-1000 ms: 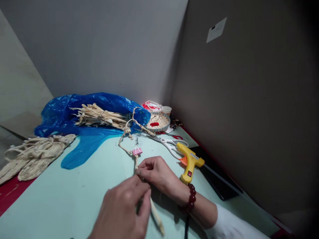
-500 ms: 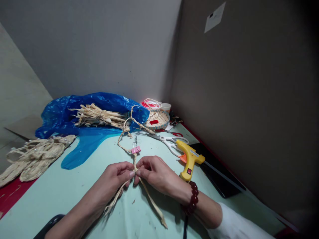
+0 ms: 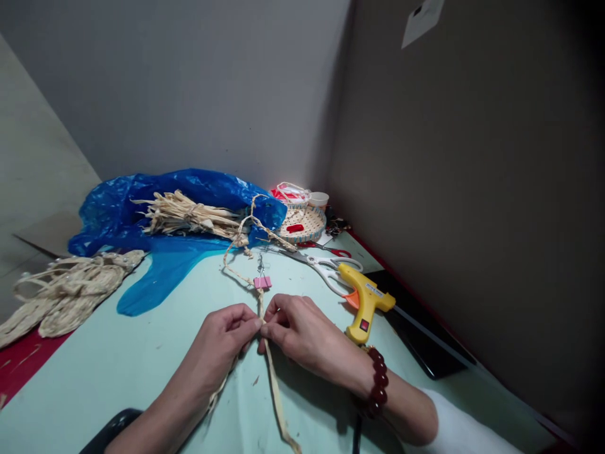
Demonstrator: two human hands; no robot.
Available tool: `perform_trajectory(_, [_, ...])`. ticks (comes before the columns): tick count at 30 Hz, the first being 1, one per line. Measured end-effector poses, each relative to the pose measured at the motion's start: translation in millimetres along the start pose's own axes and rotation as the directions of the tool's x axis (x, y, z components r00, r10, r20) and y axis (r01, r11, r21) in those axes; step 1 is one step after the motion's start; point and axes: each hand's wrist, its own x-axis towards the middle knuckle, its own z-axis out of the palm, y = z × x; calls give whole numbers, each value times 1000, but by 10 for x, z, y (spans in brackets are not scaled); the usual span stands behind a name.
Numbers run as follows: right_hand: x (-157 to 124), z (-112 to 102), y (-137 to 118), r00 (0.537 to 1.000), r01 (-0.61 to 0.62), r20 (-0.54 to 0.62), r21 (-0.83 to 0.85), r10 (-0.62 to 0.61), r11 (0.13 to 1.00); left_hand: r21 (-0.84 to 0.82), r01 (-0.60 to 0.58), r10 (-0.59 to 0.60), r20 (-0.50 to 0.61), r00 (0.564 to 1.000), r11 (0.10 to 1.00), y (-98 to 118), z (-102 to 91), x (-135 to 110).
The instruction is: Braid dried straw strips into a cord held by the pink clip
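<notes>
A thin cord of pale dried plant strips [image 3: 261, 303] runs from a pink binder clip [image 3: 263, 282] down to my fingers. My left hand [image 3: 225, 337] pinches the strips just below the clip, with loose ends hanging partly hidden behind it. My right hand [image 3: 302, 334], a dark red bead bracelet at its wrist, pinches the same spot from the right. One long flat strip [image 3: 275, 394] trails from between the hands toward the front edge of the view. Beyond the clip, finished cord [image 3: 230, 268] curls back over the table.
A bundle of dried strips [image 3: 189, 213] lies on a blue plastic bag [image 3: 108, 208] at the back. Woven sandals [image 3: 82, 296] sit at left. White-handled scissors [image 3: 326, 272], a yellow glue gun [image 3: 364, 302], a black flat device [image 3: 437, 356] and a woven tray [image 3: 309, 228] are at right.
Both hands have come closer together at the pinch point. The long strip now hangs more straight down, and the loose ends at left are more hidden by my left hand. The view has shifted slightly.
</notes>
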Motion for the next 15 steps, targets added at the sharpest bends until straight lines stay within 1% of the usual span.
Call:
perform_trajectory(4, [-3,-31,-38,999,44,17,-66,-43,997,61,-46,50,-64,997,997,9,-7,-18])
perform_trajectory(7, [-44,-50,-88,996,76,-27,-165,-81,983,139,-92,105,-84,991,986,11,-22,-28])
perform_trajectory(10, [-113,15,-126,986,129,-73,-243,-151,961,158,-127,142,-83,986,979,-14,-36,-31])
perform_trajectory(12, [-158,104,-125,968,219,-52,-310,-246,925,115,-112,119,-63,991,987,-44,-48,-23])
perform_trajectory(13, [-175,151,-115,952,277,-21,-359,-305,891,78,-93,96,-47,994,993,-60,-56,-16])
perform_trajectory(15, [-198,227,-87,912,393,83,-459,-402,797,-14,-42,42,-3,999,999,-86,-73,-1])
